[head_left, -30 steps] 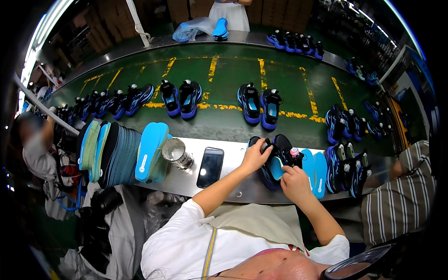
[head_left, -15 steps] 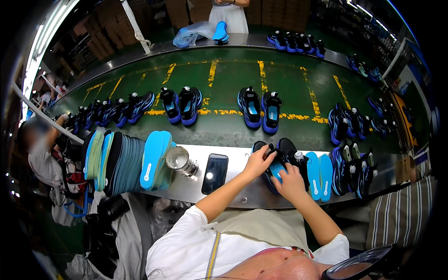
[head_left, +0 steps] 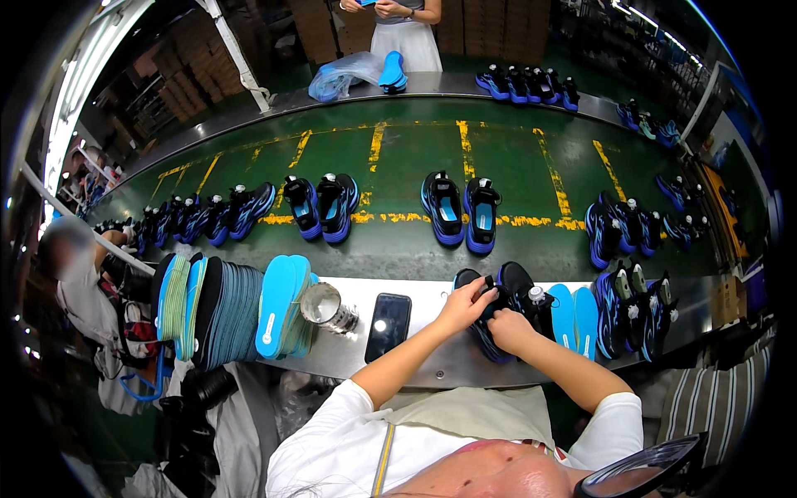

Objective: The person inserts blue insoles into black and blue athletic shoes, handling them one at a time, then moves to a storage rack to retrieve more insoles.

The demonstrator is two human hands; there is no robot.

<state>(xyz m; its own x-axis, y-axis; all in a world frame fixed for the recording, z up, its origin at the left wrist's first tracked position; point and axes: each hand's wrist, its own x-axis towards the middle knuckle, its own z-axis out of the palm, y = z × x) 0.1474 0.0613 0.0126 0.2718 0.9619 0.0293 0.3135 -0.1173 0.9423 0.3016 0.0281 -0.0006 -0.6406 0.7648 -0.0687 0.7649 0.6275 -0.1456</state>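
Green and marked with yellow lines, a wide conveyor belt (head_left: 515, 166) curves across the factory floor in front of us, carrying pairs of black and blue sneakers (head_left: 461, 209) set side by side, toes pointing away. Between us and the belt runs a narrow steel work ledge (head_left: 432, 365), close enough that our arms reach everything on it.

We are working on a black shoe (head_left: 502, 311) lying on that ledge, just right of centre. Our left hand (head_left: 466, 300) is closed on the shoe's upper edge near the opening, fingers pinched around it. Our right hand (head_left: 508, 328) is curled against the shoe from the near side, apparently steadying it or pressing into it; we cannot tell exactly what its fingers grip.

Just right of the shoe lie two loose blue insoles (head_left: 574, 314), flat and within easy reach, and beyond them more finished sneakers (head_left: 631, 311) stand packed together. To our left, a dark phone (head_left: 388, 325) lies face up, a metal cup (head_left: 325, 305) lies tipped on its side, and a thick stack of insoles (head_left: 224, 309) stands on edge like filed cards, so one can be pulled off at a time.

Another person (head_left: 79, 290) sits at the far left, and someone stands across the belt at the top beside a bag of insoles (head_left: 353, 76).
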